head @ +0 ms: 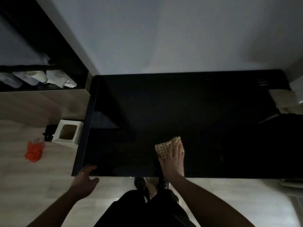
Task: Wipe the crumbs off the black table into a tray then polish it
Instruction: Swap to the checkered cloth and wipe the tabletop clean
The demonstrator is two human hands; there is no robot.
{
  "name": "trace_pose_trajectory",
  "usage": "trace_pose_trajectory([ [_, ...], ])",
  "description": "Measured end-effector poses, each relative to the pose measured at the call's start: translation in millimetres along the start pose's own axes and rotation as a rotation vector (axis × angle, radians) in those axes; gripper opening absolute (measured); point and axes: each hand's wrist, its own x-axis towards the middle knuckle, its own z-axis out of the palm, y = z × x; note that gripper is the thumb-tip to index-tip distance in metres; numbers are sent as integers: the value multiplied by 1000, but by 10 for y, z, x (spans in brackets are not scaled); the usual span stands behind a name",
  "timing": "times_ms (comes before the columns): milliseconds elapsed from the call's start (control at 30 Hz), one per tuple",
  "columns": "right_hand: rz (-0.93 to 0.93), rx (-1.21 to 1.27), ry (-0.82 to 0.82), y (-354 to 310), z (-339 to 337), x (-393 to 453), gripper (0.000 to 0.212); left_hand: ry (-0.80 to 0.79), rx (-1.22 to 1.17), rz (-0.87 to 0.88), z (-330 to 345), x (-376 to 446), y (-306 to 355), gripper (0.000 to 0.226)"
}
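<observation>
Dim rm, pale wall (pixel 164 30), wood floor (pixel 24 169)

The right hand (pixel 173 155) hides part of the checked cloth (pixel 161 149); the black table (pixel 180 104) is cropped rightward.

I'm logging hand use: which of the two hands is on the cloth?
The right hand, flat on the checked cloth on the table. The left hand is at the table's near left corner, without a cloth.
</observation>
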Motion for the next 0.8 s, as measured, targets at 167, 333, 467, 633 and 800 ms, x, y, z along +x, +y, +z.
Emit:
trace_pose_trajectory([
  [167, -367, -12, -130, -691, 474, -241, 77, -18, -53, -13, -111, 112, -158, 56],
  [333, -532, 118, -350, -1287, 450, -334, 75, -11, -58, 5, -438, 412, -208, 52],
  [467, -301, 385, -253, -1750, -8, -41, 53, 6, -107, 34, -739, 790, -299, 63],
  [633, -272, 369, -35, -2273, -191, 843, 61, -34, -126, 66, -873, 1250, -341, 85],
  [800, -313, 240, -20, -2784, -64, 1729, 66, -24, -8, 120, -719, 1489, -447, 91],
])
